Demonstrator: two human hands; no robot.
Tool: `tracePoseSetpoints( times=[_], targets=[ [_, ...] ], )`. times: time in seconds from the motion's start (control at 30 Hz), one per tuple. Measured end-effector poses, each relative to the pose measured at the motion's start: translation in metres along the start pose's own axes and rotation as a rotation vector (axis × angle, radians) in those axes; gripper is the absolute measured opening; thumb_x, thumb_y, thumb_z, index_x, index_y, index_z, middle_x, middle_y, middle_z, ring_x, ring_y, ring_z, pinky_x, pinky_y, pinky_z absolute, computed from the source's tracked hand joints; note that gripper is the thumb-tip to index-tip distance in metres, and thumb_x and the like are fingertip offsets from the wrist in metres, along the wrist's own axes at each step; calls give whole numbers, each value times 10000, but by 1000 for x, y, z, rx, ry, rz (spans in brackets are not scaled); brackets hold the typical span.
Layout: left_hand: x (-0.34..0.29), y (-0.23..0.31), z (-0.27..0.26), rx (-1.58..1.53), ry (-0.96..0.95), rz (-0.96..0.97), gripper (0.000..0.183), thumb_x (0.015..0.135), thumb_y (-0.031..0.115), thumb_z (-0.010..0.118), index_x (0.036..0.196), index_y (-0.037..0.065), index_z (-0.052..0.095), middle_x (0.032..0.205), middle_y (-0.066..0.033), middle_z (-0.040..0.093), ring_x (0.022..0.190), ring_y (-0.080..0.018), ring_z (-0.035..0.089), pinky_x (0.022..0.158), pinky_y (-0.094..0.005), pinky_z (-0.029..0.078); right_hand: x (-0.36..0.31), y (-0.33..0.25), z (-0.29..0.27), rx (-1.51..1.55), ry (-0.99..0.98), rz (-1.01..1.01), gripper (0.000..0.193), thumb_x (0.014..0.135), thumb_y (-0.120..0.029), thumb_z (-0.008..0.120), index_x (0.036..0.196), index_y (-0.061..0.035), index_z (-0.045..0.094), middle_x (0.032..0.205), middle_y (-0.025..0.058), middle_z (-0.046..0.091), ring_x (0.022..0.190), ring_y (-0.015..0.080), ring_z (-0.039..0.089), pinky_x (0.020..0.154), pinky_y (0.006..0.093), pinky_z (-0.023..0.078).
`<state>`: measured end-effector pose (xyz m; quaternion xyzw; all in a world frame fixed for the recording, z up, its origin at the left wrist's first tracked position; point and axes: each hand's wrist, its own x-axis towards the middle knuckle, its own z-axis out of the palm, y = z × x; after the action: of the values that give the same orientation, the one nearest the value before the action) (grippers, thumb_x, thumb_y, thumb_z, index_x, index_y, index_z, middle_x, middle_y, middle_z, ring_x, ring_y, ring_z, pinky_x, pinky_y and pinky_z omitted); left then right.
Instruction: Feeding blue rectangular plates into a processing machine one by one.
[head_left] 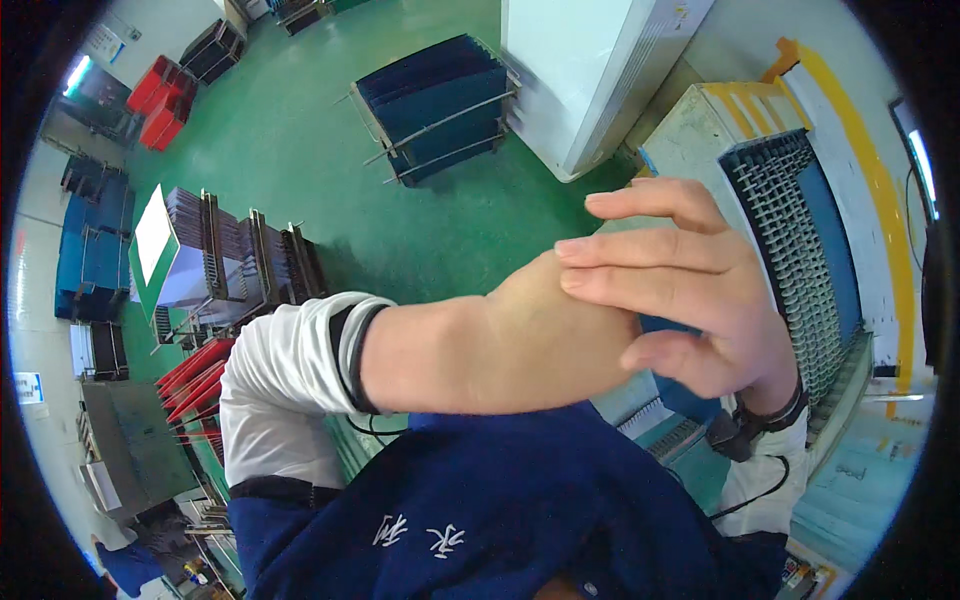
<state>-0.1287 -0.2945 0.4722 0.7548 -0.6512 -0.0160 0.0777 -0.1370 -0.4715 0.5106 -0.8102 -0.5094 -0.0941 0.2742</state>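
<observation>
My left forearm, its white sleeve pushed up behind a dark band, crosses the middle of the view. The back of my left hand (555,335) faces up, its fingers hidden under and behind my right hand. Reaching in from the right, my right hand (690,285) rests its long fingertips on the back of the left hand. Its fingers are stretched and apart, with the thumb lower, near the left hand's edge. I see no object between the hands. A black strap with a small dark device (735,435) and a cable circles my right wrist.
At the right runs a machine bed with rows of rollers (790,240). A rack of dark blue panels (435,110) stands on the green floor (420,235) ahead, beside a white cabinet (570,70). Racked grey panels (200,250) and red panels (195,380) stand at left.
</observation>
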Motion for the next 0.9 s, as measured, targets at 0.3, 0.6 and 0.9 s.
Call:
tracePoseSetpoints(
  times=[0.3, 0.6, 0.9],
  targets=[
    [15, -39, 53, -50, 481, -7, 163, 728, 162, 621, 886, 155, 661, 872, -10, 637, 853, -180, 630, 673, -308, 521, -13, 12, 26, -187, 83, 100, 446, 869, -424, 579, 1103, -57, 675, 1185, 94, 637, 1186, 345, 513, 979, 484, 362],
    [19, -44, 61, -64, 384, -25, 210, 761, 172, 617, 957, 102, 639, 936, -46, 623, 843, -219, 620, 702, -330, 522, -18, -1, 40, -272, 167, 232, 379, 814, -349, 657, 1088, -88, 677, 1187, 66, 641, 1175, 299, 518, 1014, 471, 320],
    [24, -32, 57, -249, 404, -2, 325, 734, 156, 616, 1049, 80, 645, 1087, -96, 612, 1055, -236, 564, 916, -333, 452, -20, -14, 55, -163, 206, 272, 402, 808, -346, 657, 1121, -94, 658, 1182, 55, 646, 1179, 285, 515, 1027, 471, 314]
  ],
)
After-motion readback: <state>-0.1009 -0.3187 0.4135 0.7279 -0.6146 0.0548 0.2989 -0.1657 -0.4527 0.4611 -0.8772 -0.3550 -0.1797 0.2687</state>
